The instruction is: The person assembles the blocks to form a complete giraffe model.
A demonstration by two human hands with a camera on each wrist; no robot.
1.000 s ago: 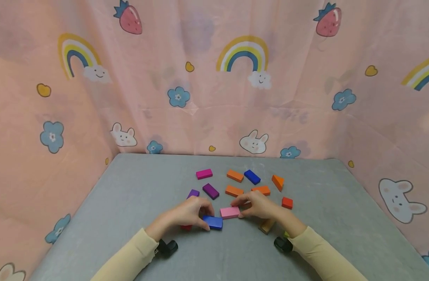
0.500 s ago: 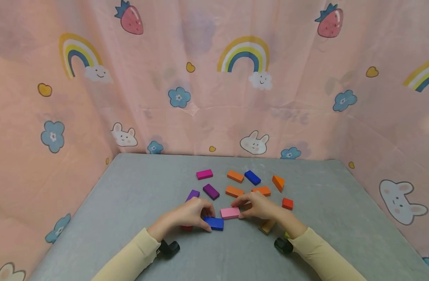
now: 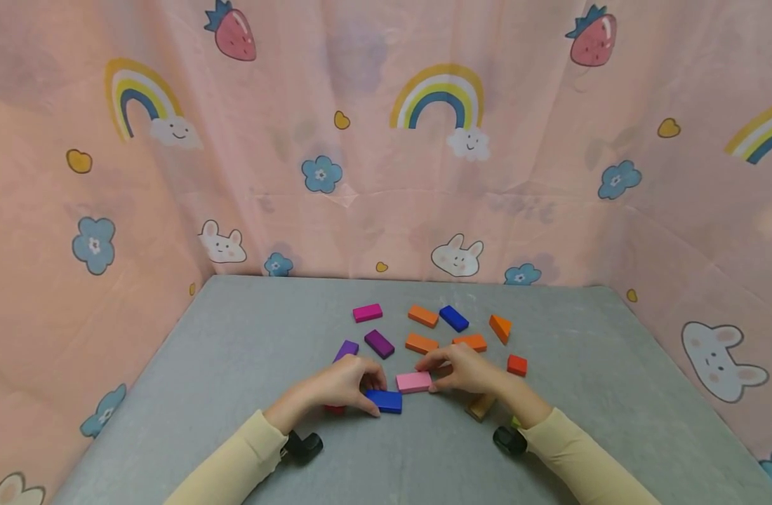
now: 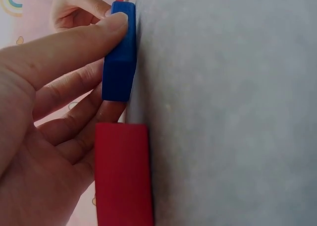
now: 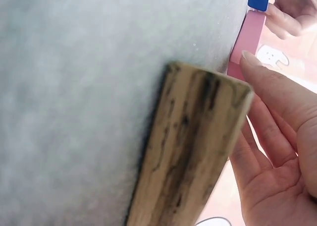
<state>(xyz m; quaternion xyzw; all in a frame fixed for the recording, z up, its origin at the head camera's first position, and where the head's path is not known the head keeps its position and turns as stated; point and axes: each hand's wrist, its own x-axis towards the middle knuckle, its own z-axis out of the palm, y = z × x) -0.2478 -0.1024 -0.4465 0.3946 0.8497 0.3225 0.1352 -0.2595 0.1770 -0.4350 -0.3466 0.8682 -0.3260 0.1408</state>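
Note:
My left hand point(image 3: 344, 384) pinches a blue rectangular block point(image 3: 384, 402) at its left part, thumb on the near side. In the left wrist view, the thumb presses on that blue block point(image 4: 119, 80), and a red block point(image 4: 124, 176) lies beside the palm. My right hand point(image 3: 464, 368) holds a pink block point(image 3: 414, 382) by its right end, thumb against it. The pink block lies just beyond and to the right of the blue one; their corners are close. Below the right hand is a wooden block point(image 5: 188, 146) with dark streaks, partly covered in the head view.
Behind the hands lie orange blocks point(image 3: 422, 315), another blue block point(image 3: 454, 318), a magenta block point(image 3: 368, 313) and purple blocks point(image 3: 380, 344). An orange triangle point(image 3: 500, 328) and a small red block point(image 3: 516, 365) sit to the right. A patterned pink curtain point(image 3: 373, 210) surrounds the grey table point(image 3: 272, 315).
The left hand and its blue block have shifted very slightly rightward and nearer; the block's top looks darker. The right hand and pink block stay in place.

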